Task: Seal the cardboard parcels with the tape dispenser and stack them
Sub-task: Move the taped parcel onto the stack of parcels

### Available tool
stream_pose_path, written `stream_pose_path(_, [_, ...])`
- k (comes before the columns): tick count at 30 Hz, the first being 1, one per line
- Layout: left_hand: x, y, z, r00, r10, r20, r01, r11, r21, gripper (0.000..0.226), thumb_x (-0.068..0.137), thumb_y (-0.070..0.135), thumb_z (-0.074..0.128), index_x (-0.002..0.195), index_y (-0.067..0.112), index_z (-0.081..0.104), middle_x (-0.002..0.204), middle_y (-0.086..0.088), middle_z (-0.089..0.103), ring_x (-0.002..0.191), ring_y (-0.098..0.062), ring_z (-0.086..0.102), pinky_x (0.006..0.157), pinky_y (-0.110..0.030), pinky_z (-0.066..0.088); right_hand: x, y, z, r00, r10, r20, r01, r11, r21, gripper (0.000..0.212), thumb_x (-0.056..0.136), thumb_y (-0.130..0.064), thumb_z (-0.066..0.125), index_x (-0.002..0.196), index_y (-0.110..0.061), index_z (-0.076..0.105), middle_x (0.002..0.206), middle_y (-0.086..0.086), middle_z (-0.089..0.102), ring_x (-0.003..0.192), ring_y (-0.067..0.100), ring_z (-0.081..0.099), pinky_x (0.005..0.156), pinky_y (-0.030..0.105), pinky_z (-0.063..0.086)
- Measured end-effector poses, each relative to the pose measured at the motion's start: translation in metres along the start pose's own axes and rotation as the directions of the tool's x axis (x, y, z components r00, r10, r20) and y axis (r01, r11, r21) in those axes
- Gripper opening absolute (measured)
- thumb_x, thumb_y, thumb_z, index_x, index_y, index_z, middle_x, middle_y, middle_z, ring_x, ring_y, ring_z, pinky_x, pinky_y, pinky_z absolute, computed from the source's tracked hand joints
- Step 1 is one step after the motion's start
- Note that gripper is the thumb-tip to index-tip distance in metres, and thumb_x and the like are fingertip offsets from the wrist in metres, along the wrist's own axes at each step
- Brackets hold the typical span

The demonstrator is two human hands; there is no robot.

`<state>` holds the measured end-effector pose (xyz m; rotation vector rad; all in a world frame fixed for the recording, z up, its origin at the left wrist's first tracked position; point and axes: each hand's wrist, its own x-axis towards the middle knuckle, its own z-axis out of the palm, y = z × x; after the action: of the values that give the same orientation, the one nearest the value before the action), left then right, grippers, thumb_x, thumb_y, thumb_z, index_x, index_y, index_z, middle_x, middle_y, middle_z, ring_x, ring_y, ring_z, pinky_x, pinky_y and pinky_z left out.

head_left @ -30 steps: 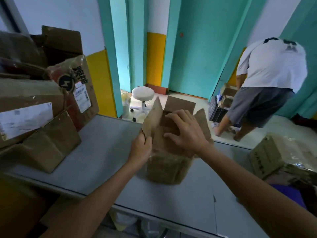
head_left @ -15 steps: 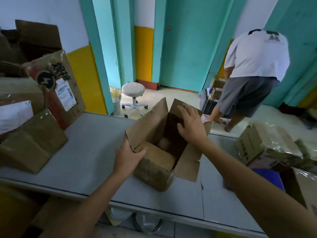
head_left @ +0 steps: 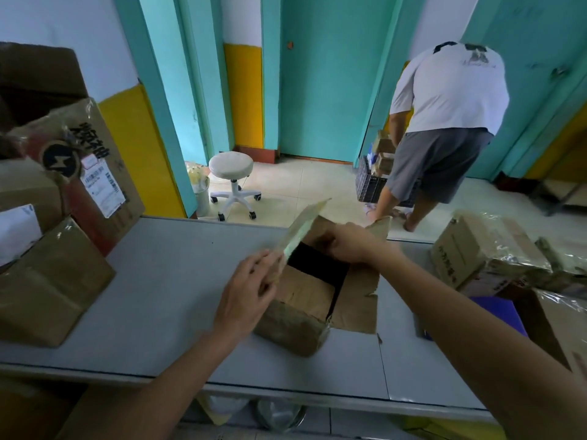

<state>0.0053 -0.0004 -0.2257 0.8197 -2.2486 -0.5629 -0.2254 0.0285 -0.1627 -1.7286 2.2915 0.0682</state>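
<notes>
A small worn cardboard parcel (head_left: pixel 301 315) stands on the grey table (head_left: pixel 158 281) in front of me, its top open and dark inside. My left hand (head_left: pixel 246 290) rests with straight fingers against the outside of the raised left flap (head_left: pixel 301 230). My right hand (head_left: pixel 347 242) reaches over the opening and grips the far flap at the back. The near flap lies folded inward and the right flap hangs down outward. No tape dispenser is in view.
Piled cardboard boxes (head_left: pixel 54 274) crowd the table's left end, and tape-wrapped boxes (head_left: pixel 482 252) sit at the right beside a blue item (head_left: pixel 498 312). Beyond the table a person (head_left: pixel 444 122) bends over a black crate (head_left: pixel 371 182). A white stool (head_left: pixel 232 182) stands on the floor.
The parcel's flaps, pressed down a second ago, have opened. My left hand moved from the box's near corner up to the left flap, which now stands upright. My right hand shifted to the far flap.
</notes>
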Motion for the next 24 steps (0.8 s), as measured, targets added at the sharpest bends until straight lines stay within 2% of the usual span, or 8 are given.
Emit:
stream_pose_path(4, [0.001, -0.009, -0.010, 0.970, 0.128, 0.206, -0.163, 0.974, 0.160, 0.059, 0.075, 0.054, 0.049, 0.129, 0.028, 0.051, 0.128, -0.004, 0.051, 0.111, -0.017, 0.041, 0.086, -0.039, 0.044, -0.015, 0.008, -0.009, 0.954, 0.027, -0.299, 0.019, 0.988, 0.151, 0.029, 0.084, -0.010, 0.049, 0.104, -0.010, 0.070, 0.112, 0.012, 0.066, 0.100, 0.029, 0.059, 0.086, 0.043, 0.049])
stream_pose_path(7, [-0.002, -0.004, -0.009, 0.958, 0.072, 0.278, -0.141, 0.961, 0.237, 0.076, 0.074, 0.070, 0.039, 0.134, 0.025, 0.047, 0.137, -0.005, 0.042, 0.119, -0.023, 0.042, 0.095, -0.043, 0.038, -0.031, 0.025, -0.016, 0.753, 0.225, -0.618, -0.133, 0.972, 0.192, 0.032, 0.088, -0.007, 0.050, 0.119, -0.008, 0.058, 0.124, 0.013, 0.056, 0.115, 0.030, 0.050, 0.091, 0.042, 0.046])
stream_pose_path(10, [-0.003, 0.010, 0.000, 0.959, 0.006, 0.284, -0.085, 0.959, 0.269, 0.079, 0.075, 0.068, 0.026, 0.137, 0.022, 0.044, 0.144, -0.007, 0.036, 0.125, -0.027, 0.039, 0.101, -0.042, 0.034, -0.035, 0.045, -0.014, 0.743, 0.597, -0.301, -0.335, 0.722, 0.606, 0.046, 0.093, -0.024, 0.051, 0.134, -0.008, 0.038, 0.128, 0.013, 0.046, 0.111, 0.032, 0.051, 0.079, 0.038, 0.050])
stream_pose_path(12, [0.005, 0.016, 0.004, 0.955, -0.060, 0.291, -0.007, 0.975, 0.223, 0.082, 0.070, 0.066, 0.021, 0.138, 0.023, 0.044, 0.147, -0.005, 0.033, 0.128, -0.027, 0.035, 0.104, -0.039, 0.030, -0.036, 0.042, -0.009, 0.803, 0.595, 0.011, -0.288, 0.372, 0.883, 0.050, 0.091, -0.034, 0.048, 0.135, -0.012, 0.040, 0.126, 0.012, 0.051, 0.105, 0.030, 0.055, 0.075, 0.044, 0.056])
stream_pose_path(13, [0.010, 0.018, 0.005, 0.952, -0.089, 0.292, 0.031, 0.980, 0.198, 0.084, 0.067, 0.064, 0.020, 0.137, 0.025, 0.044, 0.148, -0.003, 0.032, 0.129, -0.026, 0.034, 0.105, -0.038, 0.028, -0.037, 0.037, -0.006, 0.834, 0.547, 0.062, -0.261, 0.292, 0.920, 0.042, 0.091, -0.033, 0.044, 0.126, -0.009, 0.048, 0.118, 0.014, 0.055, 0.099, 0.028, 0.057, 0.074, 0.048, 0.057])
stream_pose_path(16, [0.024, 0.024, 0.000, 0.939, -0.131, 0.318, 0.037, 0.957, 0.286, 0.075, 0.072, 0.059, 0.017, 0.139, 0.033, 0.041, 0.151, 0.005, 0.029, 0.135, -0.023, 0.025, 0.108, -0.036, 0.018, -0.045, 0.013, 0.008, 0.925, 0.375, -0.057, -0.161, 0.524, 0.836, 0.024, 0.095, -0.011, 0.040, 0.097, 0.002, 0.060, 0.088, 0.013, 0.058, 0.077, 0.022, 0.058, 0.077, 0.046, 0.056])
stream_pose_path(19, [0.031, 0.041, -0.001, 0.904, -0.227, 0.362, 0.135, 0.955, 0.263, 0.083, 0.075, 0.073, 0.008, 0.136, 0.030, 0.044, 0.151, 0.004, 0.029, 0.137, -0.023, 0.023, 0.111, -0.048, 0.016, -0.043, 0.008, 0.027, 0.944, 0.235, -0.232, -0.089, 0.857, 0.507, 0.030, 0.089, -0.018, 0.059, 0.115, -0.004, 0.061, 0.113, 0.009, 0.053, 0.097, 0.024, 0.055, 0.094, 0.034, 0.045])
stream_pose_path(24, [0.020, 0.067, 0.028, 0.919, -0.274, 0.282, 0.136, 0.894, 0.426, 0.080, 0.084, 0.059, 0.046, 0.147, 0.023, 0.013, 0.153, -0.005, 0.019, 0.139, -0.034, 0.013, 0.106, -0.060, 0.020, -0.047, 0.019, 0.037, 0.925, 0.165, -0.342, 0.016, 0.883, 0.469, 0.044, 0.081, -0.026, 0.072, 0.120, -0.008, 0.060, 0.118, 0.008, 0.050, 0.104, 0.020, 0.053, 0.087, 0.021, 0.038])
